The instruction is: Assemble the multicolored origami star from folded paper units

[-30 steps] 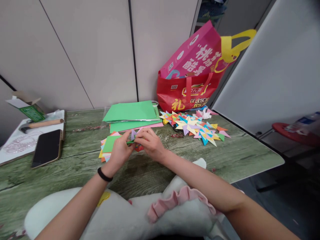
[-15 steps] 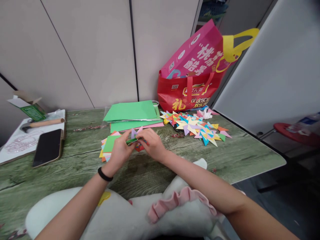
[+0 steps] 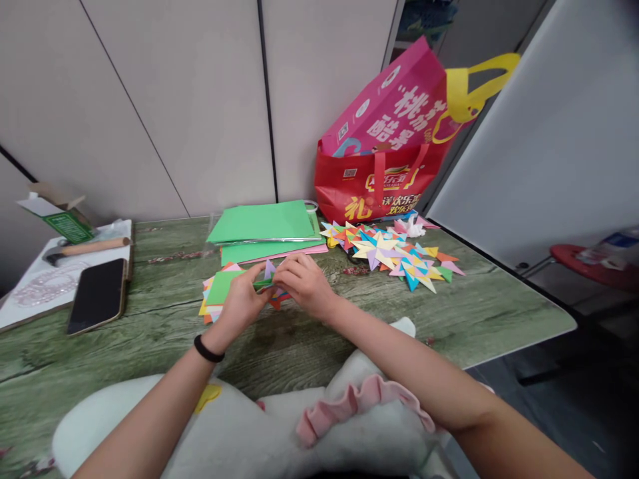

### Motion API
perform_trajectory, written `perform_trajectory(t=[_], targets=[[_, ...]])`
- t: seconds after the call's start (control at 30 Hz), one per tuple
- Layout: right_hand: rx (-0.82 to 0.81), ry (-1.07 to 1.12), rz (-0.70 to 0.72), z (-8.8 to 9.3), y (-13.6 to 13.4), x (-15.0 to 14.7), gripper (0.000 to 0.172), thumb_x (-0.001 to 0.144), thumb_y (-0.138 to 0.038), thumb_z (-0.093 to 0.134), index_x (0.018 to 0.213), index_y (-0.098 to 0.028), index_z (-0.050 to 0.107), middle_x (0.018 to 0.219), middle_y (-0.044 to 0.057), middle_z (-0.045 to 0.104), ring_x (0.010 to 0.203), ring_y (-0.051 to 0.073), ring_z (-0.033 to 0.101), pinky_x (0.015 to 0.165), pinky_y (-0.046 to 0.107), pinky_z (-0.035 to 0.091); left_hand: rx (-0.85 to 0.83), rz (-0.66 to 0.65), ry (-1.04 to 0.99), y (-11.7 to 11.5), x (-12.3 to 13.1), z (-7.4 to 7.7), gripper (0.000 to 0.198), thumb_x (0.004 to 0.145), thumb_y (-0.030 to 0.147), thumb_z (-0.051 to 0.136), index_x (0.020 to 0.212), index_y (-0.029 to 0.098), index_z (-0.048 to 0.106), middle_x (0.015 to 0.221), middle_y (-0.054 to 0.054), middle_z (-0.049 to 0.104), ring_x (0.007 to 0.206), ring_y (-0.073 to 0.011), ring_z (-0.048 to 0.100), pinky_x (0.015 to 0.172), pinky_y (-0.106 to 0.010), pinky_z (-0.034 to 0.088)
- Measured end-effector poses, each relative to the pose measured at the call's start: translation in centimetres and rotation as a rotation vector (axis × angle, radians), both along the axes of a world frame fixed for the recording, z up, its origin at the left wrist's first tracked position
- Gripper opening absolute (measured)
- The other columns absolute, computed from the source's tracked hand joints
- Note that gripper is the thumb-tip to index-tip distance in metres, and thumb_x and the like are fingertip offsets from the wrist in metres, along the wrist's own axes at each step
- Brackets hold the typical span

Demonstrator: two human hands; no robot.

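A small folded paper piece (image 3: pixel 268 271), with purple and green showing, is pinched between my two hands above the table. My left hand (image 3: pixel 242 296) grips its green part from the left. From the right, my right hand (image 3: pixel 303 286) closes over the other side and hides much of it. Red and blue paper shows just below my fingers. Beside my left hand lies a stack of coloured square sheets (image 3: pixel 220 290), green on top. Folded multicoloured paper stars (image 3: pixel 394 256) are heaped to the right of my hands.
Green paper packs (image 3: pixel 264 223) lie behind my hands. A red bag (image 3: pixel 379 183) stands at the back. On the left are a phone (image 3: pixel 97 296), a hammer (image 3: pixel 90 247) and an opened green box (image 3: pixel 67 223). A pale plush cushion (image 3: pixel 249 432) lies against the table's front edge.
My right hand's fingers have shifted slightly over the folded paper and cover more of its upper part. My left hand keeps nearly the same grip.
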State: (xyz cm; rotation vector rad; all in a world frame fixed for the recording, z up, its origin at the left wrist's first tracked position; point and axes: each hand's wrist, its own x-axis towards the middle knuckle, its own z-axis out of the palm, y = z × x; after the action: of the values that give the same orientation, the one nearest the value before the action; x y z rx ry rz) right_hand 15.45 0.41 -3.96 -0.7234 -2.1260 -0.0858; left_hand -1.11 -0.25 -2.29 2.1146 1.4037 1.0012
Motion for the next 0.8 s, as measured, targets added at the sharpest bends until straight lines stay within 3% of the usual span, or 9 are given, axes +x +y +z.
perform_trajectory(t=[0.33, 0.5, 0.7, 0.8], targets=[[-0.058, 0.041, -0.019, -0.26, 0.23, 0.26, 0.010, 0.088, -0.018, 0.051, 0.092, -0.018, 0.061, 0.096, 0.008, 0.055, 0.088, 0.016, 0.052, 0.076, 0.028, 0.045, 0.020, -0.036, -0.029, -0.30, 0.09, 0.35, 0.036, 0.071, 0.030, 0.059, 0.103, 0.014, 0.062, 0.100, -0.008, 0.070, 0.087, -0.0233, 0.063, 0.080, -0.034, 0.048], [-0.091, -0.084, -0.103, -0.09, 0.01, 0.38, 0.009, 0.087, -0.019, 0.052, 0.086, -0.018, 0.061, 0.092, 0.006, 0.058, 0.082, 0.014, 0.054, 0.058, 0.021, 0.038, 0.015, 0.000, 0.020, -0.29, -0.03, -0.05, 0.040, 0.071, 0.028, 0.059, 0.108, 0.015, 0.060, 0.102, -0.009, 0.070, 0.087, -0.0242, 0.064, 0.080, -0.037, 0.049], [0.072, -0.057, -0.022, -0.67, 0.41, 0.68, 0.014, 0.091, -0.020, 0.046, 0.094, -0.020, 0.060, 0.094, 0.005, 0.061, 0.085, 0.013, 0.056, 0.063, 0.021, 0.039, 0.045, 0.007, 0.075, -0.40, -0.22, 0.42, 0.041, 0.070, 0.027, 0.060, 0.110, 0.015, 0.060, 0.104, -0.009, 0.069, 0.090, -0.0249, 0.064, 0.082, -0.037, 0.049], [0.041, -0.092, -0.070, -0.47, 0.35, 0.67, 0.014, 0.091, -0.020, 0.046, 0.091, -0.020, 0.060, 0.094, 0.004, 0.062, 0.085, 0.013, 0.055, 0.061, 0.021, 0.037, 0.030, 0.012, 0.081, -0.38, -0.21, 0.53, 0.042, 0.070, 0.025, 0.061, 0.111, 0.014, 0.060, 0.104, -0.010, 0.069, 0.087, -0.0247, 0.065, 0.080, -0.037, 0.049]])
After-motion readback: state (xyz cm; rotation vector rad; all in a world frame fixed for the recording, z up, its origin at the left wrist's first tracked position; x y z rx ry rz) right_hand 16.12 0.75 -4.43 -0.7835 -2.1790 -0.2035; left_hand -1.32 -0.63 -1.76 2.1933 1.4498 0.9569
